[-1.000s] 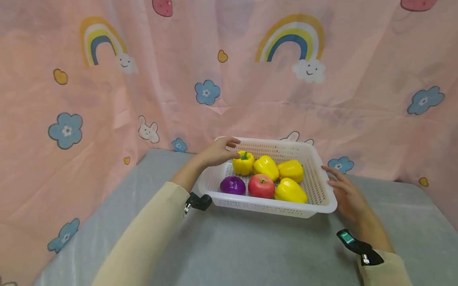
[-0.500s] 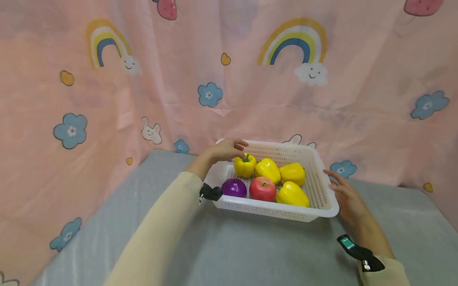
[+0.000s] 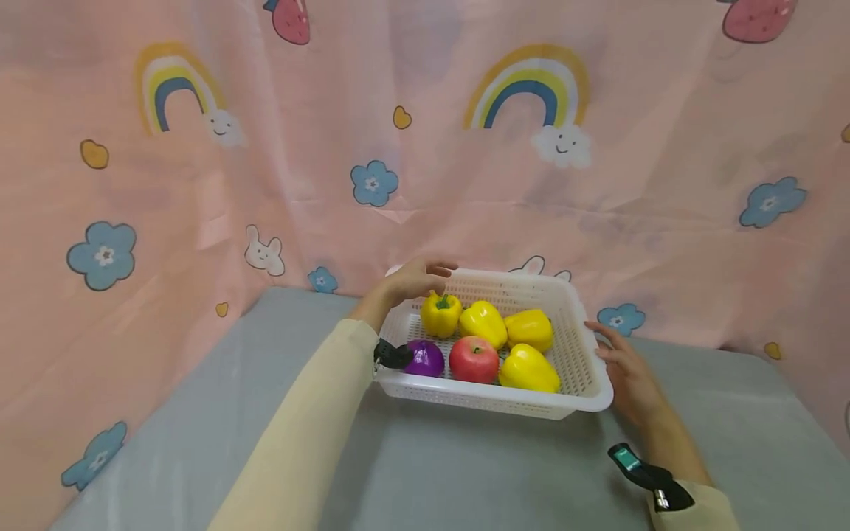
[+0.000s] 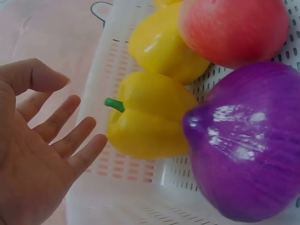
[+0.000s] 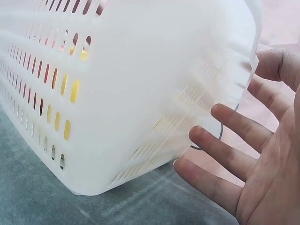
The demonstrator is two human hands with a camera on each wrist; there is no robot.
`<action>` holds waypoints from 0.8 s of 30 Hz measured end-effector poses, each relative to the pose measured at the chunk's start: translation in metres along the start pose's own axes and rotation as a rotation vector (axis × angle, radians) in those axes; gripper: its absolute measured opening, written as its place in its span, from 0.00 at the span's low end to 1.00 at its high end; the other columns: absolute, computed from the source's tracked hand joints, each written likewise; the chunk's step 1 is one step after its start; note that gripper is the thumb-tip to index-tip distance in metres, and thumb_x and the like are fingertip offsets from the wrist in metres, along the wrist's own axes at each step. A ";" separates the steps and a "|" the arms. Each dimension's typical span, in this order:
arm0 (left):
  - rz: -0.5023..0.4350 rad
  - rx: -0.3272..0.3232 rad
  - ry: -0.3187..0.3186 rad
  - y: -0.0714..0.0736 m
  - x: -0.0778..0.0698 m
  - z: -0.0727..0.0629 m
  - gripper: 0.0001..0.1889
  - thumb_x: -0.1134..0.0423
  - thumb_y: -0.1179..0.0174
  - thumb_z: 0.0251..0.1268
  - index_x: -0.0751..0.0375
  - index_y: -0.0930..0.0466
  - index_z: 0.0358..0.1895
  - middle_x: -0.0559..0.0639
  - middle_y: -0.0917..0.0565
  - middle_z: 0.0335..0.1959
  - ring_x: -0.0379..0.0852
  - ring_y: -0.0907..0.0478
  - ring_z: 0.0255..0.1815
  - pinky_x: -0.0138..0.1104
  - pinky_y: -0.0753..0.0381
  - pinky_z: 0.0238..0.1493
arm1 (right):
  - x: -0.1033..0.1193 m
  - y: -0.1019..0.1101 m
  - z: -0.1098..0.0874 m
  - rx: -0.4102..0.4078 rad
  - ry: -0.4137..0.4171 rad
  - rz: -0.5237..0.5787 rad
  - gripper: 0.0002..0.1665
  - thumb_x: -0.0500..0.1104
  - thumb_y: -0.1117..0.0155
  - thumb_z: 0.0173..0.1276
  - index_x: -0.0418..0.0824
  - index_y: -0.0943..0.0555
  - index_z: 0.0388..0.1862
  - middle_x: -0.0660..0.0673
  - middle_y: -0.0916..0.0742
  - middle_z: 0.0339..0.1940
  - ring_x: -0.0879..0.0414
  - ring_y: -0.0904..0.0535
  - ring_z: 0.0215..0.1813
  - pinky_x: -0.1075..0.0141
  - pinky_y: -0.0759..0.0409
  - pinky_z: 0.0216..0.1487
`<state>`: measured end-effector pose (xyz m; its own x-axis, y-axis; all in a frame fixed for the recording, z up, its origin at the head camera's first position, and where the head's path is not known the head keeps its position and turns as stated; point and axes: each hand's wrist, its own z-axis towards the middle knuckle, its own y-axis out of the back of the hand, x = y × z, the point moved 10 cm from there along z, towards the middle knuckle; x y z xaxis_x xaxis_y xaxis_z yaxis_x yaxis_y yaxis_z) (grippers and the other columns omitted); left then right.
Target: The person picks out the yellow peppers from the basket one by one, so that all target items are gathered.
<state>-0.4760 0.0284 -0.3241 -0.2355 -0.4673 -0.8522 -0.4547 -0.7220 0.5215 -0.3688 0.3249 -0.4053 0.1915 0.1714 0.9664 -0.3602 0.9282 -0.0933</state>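
Note:
A white perforated plastic basket [image 3: 491, 400] stands on the grey surface. Inside are several yellow bell peppers [image 3: 529, 368], a red apple [image 3: 474, 360] and a purple onion [image 3: 426, 359]. My left hand [image 3: 413, 282] hovers at the basket's back left, by the yellow pepper [image 4: 150, 117] with a green stem. Its fingers are spread and slightly bent, holding nothing in the left wrist view. My right hand [image 3: 634, 380] is beside the basket's right end, with fingertips [image 5: 199, 136] at the outer wall and thumb near the rim; whether every fingertip touches cannot be seen.
Grey cloth [image 3: 465, 472] covers the table in front of and around the basket. A pink printed curtain [image 3: 438, 169] hangs close behind the basket and along the left side. Each wrist wears a black strap-on device [image 3: 654, 476].
My left forearm has shifted forward and right, and the left thumb and fingers have drawn closer together above the stemmed pepper. My right hand stays at the basket's end. The head view tilts slightly.

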 end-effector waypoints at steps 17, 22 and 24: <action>0.103 0.048 0.036 -0.014 0.026 0.009 0.31 0.67 0.39 0.61 0.51 0.26 0.70 0.56 0.28 0.74 0.56 0.33 0.76 0.51 0.29 0.75 | -0.003 0.003 0.000 -0.079 -0.028 -0.073 0.24 0.42 0.61 0.83 0.55 0.37 0.73 0.65 0.22 0.65 0.68 0.18 0.58 0.69 0.14 0.53; 0.224 0.075 0.025 -0.019 0.028 0.010 0.30 0.68 0.32 0.60 0.51 0.23 0.68 0.53 0.26 0.73 0.55 0.33 0.75 0.49 0.31 0.76 | -0.003 0.003 -0.001 -0.095 -0.043 -0.072 0.24 0.42 0.60 0.83 0.57 0.37 0.73 0.65 0.22 0.64 0.68 0.18 0.58 0.68 0.14 0.53; 0.259 0.073 0.026 -0.020 0.029 0.011 0.30 0.68 0.30 0.57 0.51 0.22 0.66 0.52 0.25 0.72 0.54 0.32 0.74 0.50 0.32 0.77 | -0.003 0.004 -0.001 -0.102 -0.051 -0.075 0.23 0.43 0.60 0.83 0.57 0.37 0.73 0.65 0.22 0.64 0.68 0.18 0.58 0.68 0.14 0.53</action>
<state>-0.4835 0.0348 -0.3594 -0.3299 -0.6453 -0.6891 -0.4434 -0.5385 0.7165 -0.3698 0.3280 -0.4092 0.1672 0.0857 0.9822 -0.2511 0.9671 -0.0417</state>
